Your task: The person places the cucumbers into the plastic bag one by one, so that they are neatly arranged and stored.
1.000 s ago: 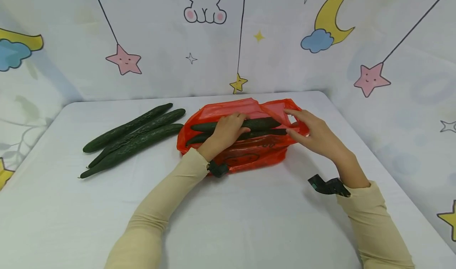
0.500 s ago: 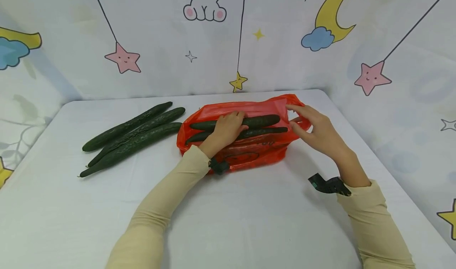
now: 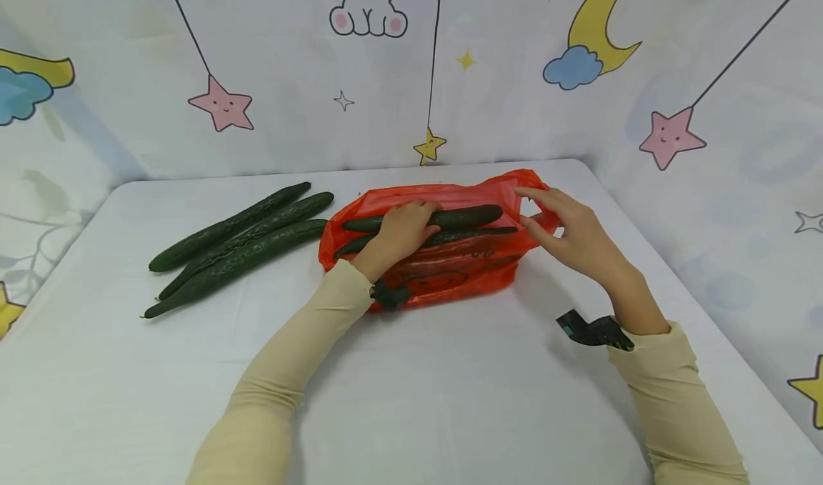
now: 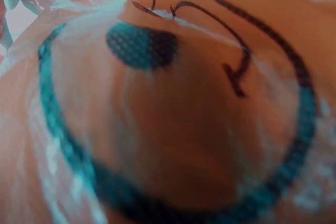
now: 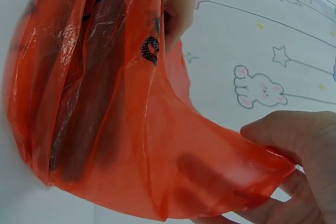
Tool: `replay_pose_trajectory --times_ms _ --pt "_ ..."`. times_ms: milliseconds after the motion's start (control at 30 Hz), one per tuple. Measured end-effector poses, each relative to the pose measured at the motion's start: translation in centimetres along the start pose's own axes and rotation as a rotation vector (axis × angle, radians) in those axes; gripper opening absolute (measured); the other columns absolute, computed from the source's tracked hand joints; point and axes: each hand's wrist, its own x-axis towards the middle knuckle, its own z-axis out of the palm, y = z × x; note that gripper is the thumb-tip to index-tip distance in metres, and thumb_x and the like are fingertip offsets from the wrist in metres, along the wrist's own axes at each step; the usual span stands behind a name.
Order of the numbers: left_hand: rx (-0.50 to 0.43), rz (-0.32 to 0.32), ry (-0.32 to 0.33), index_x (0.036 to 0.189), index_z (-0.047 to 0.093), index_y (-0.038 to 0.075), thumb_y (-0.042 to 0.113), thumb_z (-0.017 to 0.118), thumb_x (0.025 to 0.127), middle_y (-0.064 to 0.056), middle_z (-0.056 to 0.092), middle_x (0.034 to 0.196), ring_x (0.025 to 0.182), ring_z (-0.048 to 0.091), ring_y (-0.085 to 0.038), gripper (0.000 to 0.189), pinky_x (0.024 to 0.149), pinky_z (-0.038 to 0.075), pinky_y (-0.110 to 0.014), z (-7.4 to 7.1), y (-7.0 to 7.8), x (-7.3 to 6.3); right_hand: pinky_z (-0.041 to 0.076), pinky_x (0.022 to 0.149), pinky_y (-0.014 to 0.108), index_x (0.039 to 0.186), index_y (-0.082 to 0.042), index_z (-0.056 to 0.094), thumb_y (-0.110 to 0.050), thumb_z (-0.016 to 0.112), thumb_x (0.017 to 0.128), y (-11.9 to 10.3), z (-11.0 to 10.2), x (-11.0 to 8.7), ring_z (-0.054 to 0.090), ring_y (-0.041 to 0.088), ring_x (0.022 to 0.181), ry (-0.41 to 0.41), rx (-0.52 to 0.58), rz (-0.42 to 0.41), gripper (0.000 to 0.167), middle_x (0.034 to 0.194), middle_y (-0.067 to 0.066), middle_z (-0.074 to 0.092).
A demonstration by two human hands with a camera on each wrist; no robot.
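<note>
A red plastic bag (image 3: pixel 450 274) lies at the middle of the white table. Two dark cucumbers (image 3: pixel 466 217) lie lengthwise in its open mouth, the nearer one partly behind the bag's front wall. My left hand (image 3: pixel 401 229) lies across both, fingers curled over the farther one. My right hand (image 3: pixel 566 231) pinches the bag's right edge (image 5: pixel 247 166) and holds it raised off the table. The left wrist view shows only the bag's printed film (image 4: pixel 168 108), close and blurred.
Three long cucumbers (image 3: pixel 238 246) lie side by side on the table (image 3: pixel 411 399) left of the bag, slanting toward the back. A cartoon-printed cloth wall (image 3: pixel 411 78) closes in the back and both sides.
My right hand has lifted the bag's right edge and drawn it slightly left. The front wall of the bag now rises higher against the nearer cucumber. My left hand has hardly moved.
</note>
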Motion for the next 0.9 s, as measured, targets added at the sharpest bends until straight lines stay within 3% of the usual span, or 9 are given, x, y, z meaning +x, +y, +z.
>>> replay_pose_trajectory --times_ms 67,367,700,900 --pt "-0.002 0.0 0.005 0.136 0.055 0.012 0.029 0.062 0.097 -0.01 0.061 0.129 0.115 0.061 -0.026 0.043 0.092 0.051 -0.045 -0.1 -0.3 -0.1 0.039 0.078 0.003 0.138 -0.006 0.053 0.001 0.067 0.088 0.0 0.0 0.1 0.06 0.021 0.089 -0.002 -0.001 -0.008 0.053 0.121 0.017 0.062" --pt "0.011 0.016 0.033 0.134 0.057 0.009 0.027 0.063 0.096 -0.011 0.06 0.131 0.118 0.059 -0.028 0.042 0.095 0.049 -0.045 -0.2 -1.2 -1.1 0.042 0.073 0.012 0.141 -0.01 0.051 0.009 0.05 0.093 0.0 0.1 0.1 0.051 0.011 0.087 -0.016 0.014 -0.009 0.052 0.111 0.01 0.062" --pt "0.023 0.023 0.07 0.129 0.06 0.007 0.026 0.064 0.096 -0.011 0.062 0.127 0.117 0.058 -0.027 0.039 0.097 0.048 -0.042 -0.6 -1.9 -2.9 0.039 0.076 0.006 0.139 -0.005 0.053 0.01 0.055 0.091 0.5 0.6 0.2 0.059 0.024 0.092 -0.039 0.026 -0.024 0.05 0.119 0.017 0.062" --pt "0.022 0.033 0.102 0.121 0.067 0.01 0.027 0.065 0.095 -0.008 0.064 0.12 0.112 0.06 -0.025 0.031 0.094 0.05 -0.042 -0.7 -2.5 -4.1 0.041 0.075 0.007 0.138 -0.005 0.053 0.011 0.056 0.09 0.7 1.0 0.2 0.057 0.02 0.091 -0.043 0.027 -0.046 0.051 0.117 0.015 0.063"
